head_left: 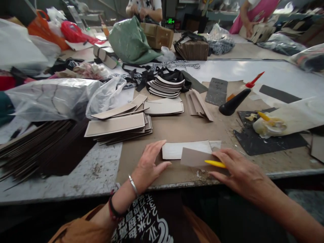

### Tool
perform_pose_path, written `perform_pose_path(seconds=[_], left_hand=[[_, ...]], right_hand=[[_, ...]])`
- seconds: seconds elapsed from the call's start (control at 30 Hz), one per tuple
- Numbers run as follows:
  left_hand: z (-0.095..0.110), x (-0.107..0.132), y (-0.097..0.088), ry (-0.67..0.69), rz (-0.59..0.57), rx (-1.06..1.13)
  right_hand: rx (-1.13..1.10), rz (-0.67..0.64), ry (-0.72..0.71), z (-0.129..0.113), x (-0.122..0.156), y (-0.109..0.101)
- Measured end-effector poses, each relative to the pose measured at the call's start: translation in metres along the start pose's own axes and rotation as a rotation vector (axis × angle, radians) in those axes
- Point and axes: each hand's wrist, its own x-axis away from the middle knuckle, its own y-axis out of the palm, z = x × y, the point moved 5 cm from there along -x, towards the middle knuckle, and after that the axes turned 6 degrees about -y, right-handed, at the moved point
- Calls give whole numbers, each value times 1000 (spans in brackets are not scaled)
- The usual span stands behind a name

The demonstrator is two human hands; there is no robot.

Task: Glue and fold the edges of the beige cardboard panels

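Note:
In front of me a white rectangular panel (187, 148) lies on the brown board. My left hand (149, 160) is at its left end, fingers stretched out and thumb apart, with the fingertips at the panel's edge. A smaller beige card (193, 157) overlaps the panel's lower right part. My right hand (236, 168) is curled at the card's right side, with a yellow pointed stick (215, 164) sticking out from its fingers. Whether it also grips the card is hard to tell. Stacked beige panels (116, 125) lie beyond my left hand.
A white glue bottle (291, 118) lies on a black sheet (268, 141) at right. Nearby stands a black cone-shaped bottle (234, 103) with a red tip. Dark strips (37, 148) and plastic bags (55, 98) fill the left. Two people work across the table.

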Motion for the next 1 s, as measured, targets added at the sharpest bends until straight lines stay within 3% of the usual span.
perform_pose_path(seconds=[0.13,0.47,1.0], left_hand=[[-21,-13,7,48,-108,-126],[-37,-6,16,17,-65,-107],[-41,-6,17,17,-60,-105]], right_hand=[[-13,-56,-18,9,-22,2],[-40,-267,-189,-4,-77,32],[33,-400,-224,-8,-91,43]])
